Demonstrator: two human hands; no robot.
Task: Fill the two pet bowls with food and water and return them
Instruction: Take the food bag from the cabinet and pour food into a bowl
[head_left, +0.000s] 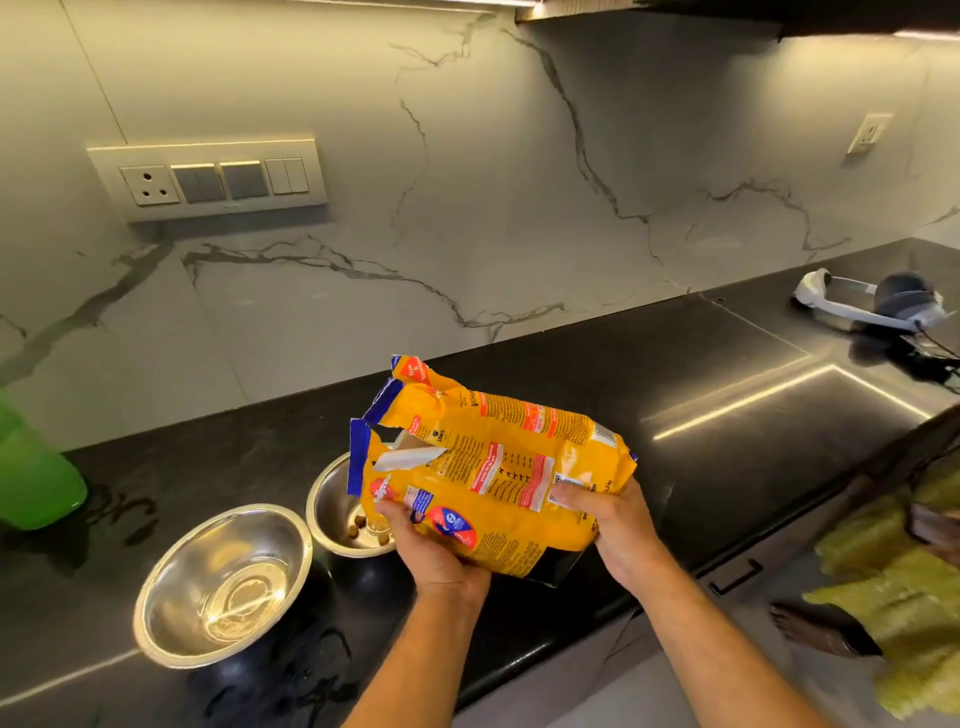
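Both hands clamp the yellow pet-food bag (493, 467) at centre frame: left hand (436, 556) near the torn mouth, right hand (618, 530) under the base, presumably to meter pouring. Long axis runs 3-to-9 o'clock, mouth pointing 9 over the kibble bowl (337, 514). Water bowl (223, 582) at 8 o'clock.

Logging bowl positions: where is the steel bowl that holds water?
In the head view, the round steel water bowl sits lower left on the black countertop, touching the steel kibble bowl to its right.

Tilted food bag (498, 467) over kibble-dotted bowl (337, 512)
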